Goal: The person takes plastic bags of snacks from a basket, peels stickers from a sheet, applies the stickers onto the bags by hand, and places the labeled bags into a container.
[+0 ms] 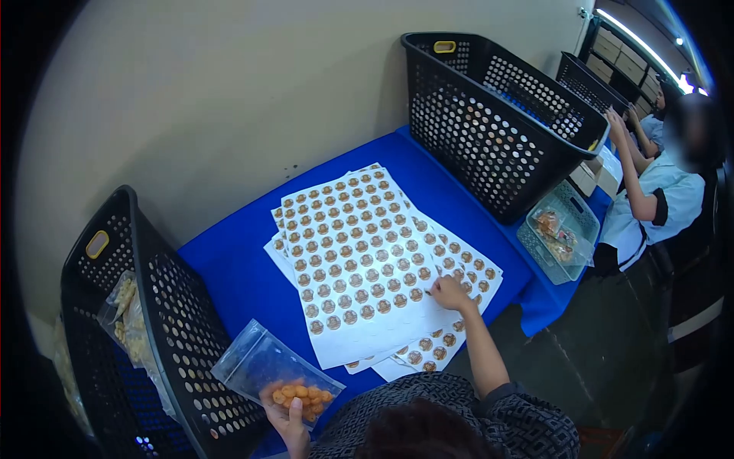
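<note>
My left hand grips a clear zip bag at its lower end, near the table's front edge. Round orange snack pieces lie in the bottom of that bag. On the blue cloth, a white sheet of round brown stickers tops a loose stack of similar sheets. My right hand is at the top sheet's right side, beside the end of a sticker row, its fingers pinched together. What sits between those fingertips is hidden. Bare backing shows along the sheet's lower part.
A black perforated basket with bagged snacks stands at left. Another large black basket is at the back right. Beside it, a grey-green basket holds snack bags. Co-workers sit at far right. A wall borders the table.
</note>
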